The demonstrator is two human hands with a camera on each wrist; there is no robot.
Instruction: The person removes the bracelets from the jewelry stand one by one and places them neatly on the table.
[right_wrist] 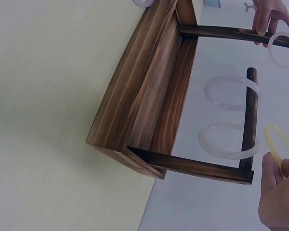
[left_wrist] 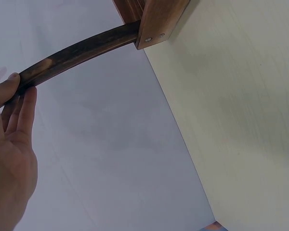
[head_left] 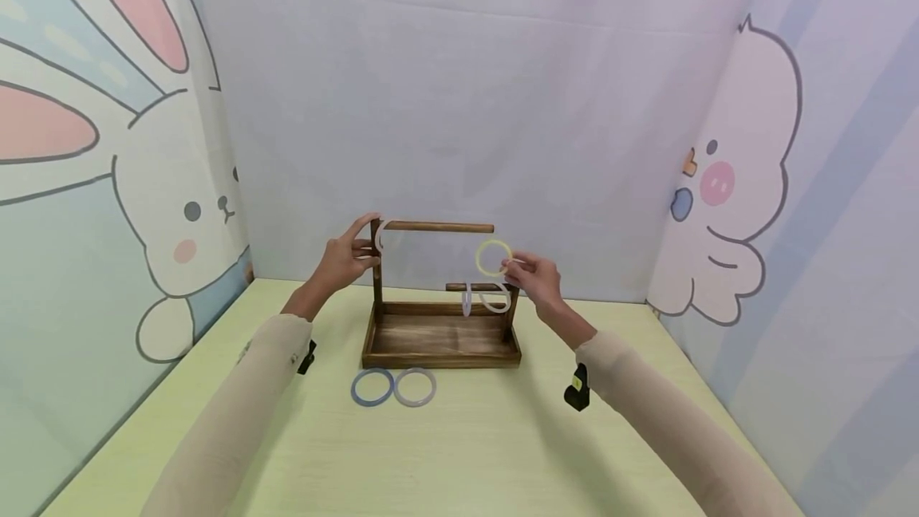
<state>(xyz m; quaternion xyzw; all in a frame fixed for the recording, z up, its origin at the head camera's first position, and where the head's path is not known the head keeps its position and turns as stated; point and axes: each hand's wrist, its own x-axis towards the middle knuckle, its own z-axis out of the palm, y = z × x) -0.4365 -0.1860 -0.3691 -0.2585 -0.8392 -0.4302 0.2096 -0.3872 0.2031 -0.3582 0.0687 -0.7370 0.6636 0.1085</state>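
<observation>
A dark wooden rack point(head_left: 441, 360) has a tray base and two horizontal bars at different heights. My left hand point(head_left: 341, 262) holds its tall left post point(left_wrist: 82, 53) near the top, thumb on one side and fingers on the other. A whitish bangle point(head_left: 377, 238) hangs on the upper bar point(head_left: 445, 226) by that post. My right hand point(head_left: 537, 279) pinches a yellow bangle point(head_left: 477, 258) above the lower bar point(head_left: 454, 287), apart from it in the right wrist view. On that lower bar hang a pale lilac bangle point(right_wrist: 221, 105) and a clear whitish bangle point(right_wrist: 216, 153).
A blue bangle point(head_left: 354, 391) and a pale lavender bangle point(head_left: 434, 389) lie side by side on the pale table point(head_left: 459, 453), just before the rack. A fabric wall point(head_left: 459, 118) stands close behind the rack, with printed side walls left and right.
</observation>
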